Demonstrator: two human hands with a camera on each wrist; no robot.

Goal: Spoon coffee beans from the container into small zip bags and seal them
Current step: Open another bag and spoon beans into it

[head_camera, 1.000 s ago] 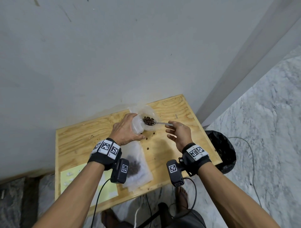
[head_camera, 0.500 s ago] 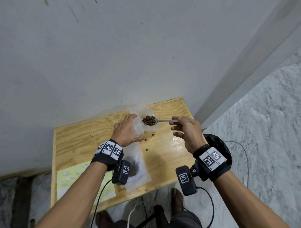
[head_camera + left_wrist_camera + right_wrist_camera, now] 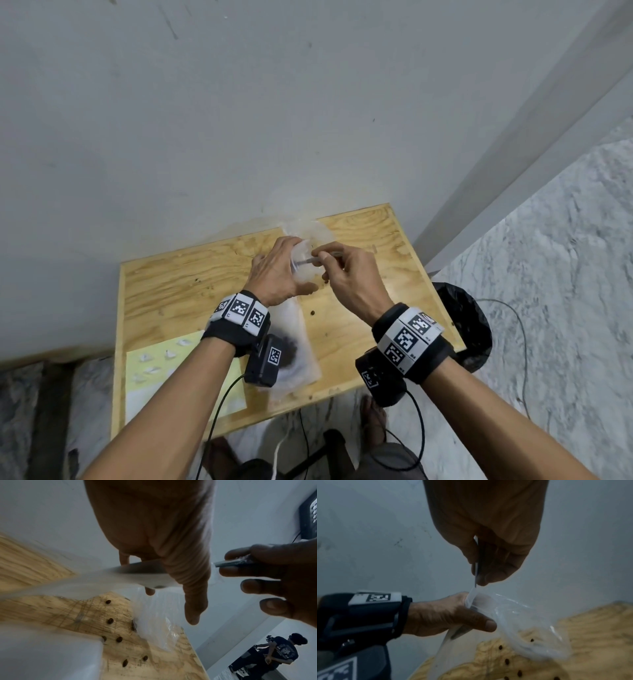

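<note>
Spoon goes into the bag

Spoon (image 3: 317,261), loaded and level a second ago, now pokes into the zip bag (image 3: 301,263) mouth, pinched by the right hand (image 3: 349,274). Left hand (image 3: 274,274) grips the bag above the table (image 3: 178,287)'s far edge. Beans are likely tipping in; sealing remains.

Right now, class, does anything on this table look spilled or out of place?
Yes. Several loose coffee beans lie scattered on the bare wooden table, below the small zip bag that the left hand holds, instead of inside a bag.
</note>
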